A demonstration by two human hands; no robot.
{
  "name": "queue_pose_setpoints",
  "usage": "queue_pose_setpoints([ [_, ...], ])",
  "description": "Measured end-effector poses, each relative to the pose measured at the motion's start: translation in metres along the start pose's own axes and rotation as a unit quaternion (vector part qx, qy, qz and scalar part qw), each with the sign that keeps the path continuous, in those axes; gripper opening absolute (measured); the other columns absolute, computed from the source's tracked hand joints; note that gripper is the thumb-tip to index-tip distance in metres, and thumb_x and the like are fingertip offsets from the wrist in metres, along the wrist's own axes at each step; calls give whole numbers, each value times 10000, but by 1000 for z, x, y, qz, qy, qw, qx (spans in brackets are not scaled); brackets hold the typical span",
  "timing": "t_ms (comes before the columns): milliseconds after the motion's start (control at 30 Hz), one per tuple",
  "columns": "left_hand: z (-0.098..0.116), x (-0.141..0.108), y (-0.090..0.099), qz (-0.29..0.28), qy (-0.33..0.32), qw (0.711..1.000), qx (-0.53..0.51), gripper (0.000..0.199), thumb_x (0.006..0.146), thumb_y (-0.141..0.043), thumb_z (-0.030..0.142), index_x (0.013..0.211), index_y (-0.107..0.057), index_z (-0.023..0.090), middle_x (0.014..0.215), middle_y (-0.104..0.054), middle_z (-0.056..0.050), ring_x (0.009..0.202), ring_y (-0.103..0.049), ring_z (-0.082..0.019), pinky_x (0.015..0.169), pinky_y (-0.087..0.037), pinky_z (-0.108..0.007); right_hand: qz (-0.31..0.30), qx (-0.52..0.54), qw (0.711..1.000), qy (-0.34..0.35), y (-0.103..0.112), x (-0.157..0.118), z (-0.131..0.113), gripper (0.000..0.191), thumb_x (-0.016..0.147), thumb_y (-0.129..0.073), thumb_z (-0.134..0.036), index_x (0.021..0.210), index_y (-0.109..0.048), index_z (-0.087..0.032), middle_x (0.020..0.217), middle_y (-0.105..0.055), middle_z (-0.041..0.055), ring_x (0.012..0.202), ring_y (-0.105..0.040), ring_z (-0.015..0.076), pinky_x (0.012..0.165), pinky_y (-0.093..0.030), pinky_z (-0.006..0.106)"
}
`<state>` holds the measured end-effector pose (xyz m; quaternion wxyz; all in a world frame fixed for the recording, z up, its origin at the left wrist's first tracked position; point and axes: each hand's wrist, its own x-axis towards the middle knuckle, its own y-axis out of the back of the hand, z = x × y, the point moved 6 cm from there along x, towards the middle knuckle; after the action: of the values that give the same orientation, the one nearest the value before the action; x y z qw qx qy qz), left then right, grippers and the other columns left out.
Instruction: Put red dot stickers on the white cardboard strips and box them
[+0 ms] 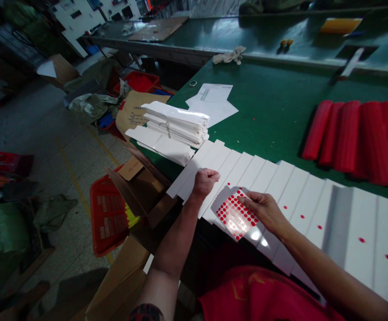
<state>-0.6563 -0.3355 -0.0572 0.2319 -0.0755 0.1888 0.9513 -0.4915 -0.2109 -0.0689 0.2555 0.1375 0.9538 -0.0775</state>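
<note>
My right hand grips the top right edge of a sheet of red dot stickers, thumb on its face. My left hand is closed in a pinch, and a bit of red shows at its fingertips, a red dot sticker. Both hands are above a row of overlapping white cardboard strips laid side by side along the table. Single red dots sit on several strips, one of them just right of my left hand and others farther right.
Tied stacks of white folded card lie beyond my left hand. Red mesh rolls are at the right. Papers and a glove lie farther back. An open carton and red crate stand left of the table.
</note>
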Motion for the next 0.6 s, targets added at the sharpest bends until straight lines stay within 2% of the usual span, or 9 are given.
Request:
queue_pose_setpoints([
  [100,12,-20,-20,-101,-31,993,50,153,719,-684,224,813,-747,120,794,-699,-46,736,-635,-128,682,-495,-225,7,-16,1000,9,0,0,-5,505,679,-745,-609,738,-666,-113,576,-579,14,493,-451,104,466,-329,224],
  [167,16,-30,-30,-131,-49,988,61,152,719,-689,225,825,-752,136,829,-698,-47,773,-639,-129,717,-502,-227,8,-26,1000,12,0,1,-6,507,681,-733,-618,706,-645,-119,550,-554,4,477,-428,97,452,-306,222],
  [267,15,-37,-37,-125,-56,989,48,124,717,-681,200,803,-748,140,816,-694,-40,771,-637,-124,724,-503,-222,3,-36,999,14,-1,2,-7,519,676,-721,-632,690,-631,-121,558,-556,9,490,-435,106,461,-316,229],
  [467,17,-40,-38,-101,-43,994,18,89,704,-676,184,759,-729,136,775,-675,-24,704,-613,-101,668,-486,-207,-3,-36,999,16,0,3,-5,510,688,-714,-626,710,-635,-123,563,-563,11,490,-440,110,461,-316,233],
  [600,11,-38,-41,-126,0,991,-35,111,695,-683,201,763,-719,121,753,-675,-28,662,-594,-96,625,-472,-203,-8,-19,1000,13,1,5,-2,494,701,-718,-612,723,-645,-124,564,-568,12,484,-454,114,460,-321,234],
])
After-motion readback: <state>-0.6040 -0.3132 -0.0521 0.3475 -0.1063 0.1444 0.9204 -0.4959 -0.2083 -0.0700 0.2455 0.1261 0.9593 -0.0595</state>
